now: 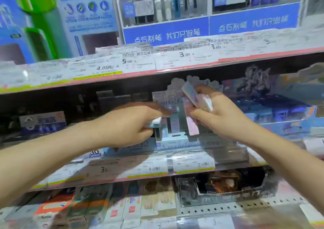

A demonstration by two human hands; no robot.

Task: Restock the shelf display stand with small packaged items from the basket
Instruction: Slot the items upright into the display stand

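A pastel cardboard display stand (175, 137) sits on the middle shelf, with a pink packet (192, 126) and other slim packets standing upright in its slots. My left hand (129, 123) grips a small white-and-teal packet (155, 121) at the stand's left side. My right hand (217, 113) is just right of the stand and holds a fanned stack of several flat pastel packets (198, 98) above it. No basket is in view.
The upper shelf edge (157, 60) with price tags hangs above my hands. Blue boxed goods (280, 113) stand to the right and dark boxes (108, 97) to the left. The lower shelf holds rows of small packs (131, 209) and a dark open box (222, 181).
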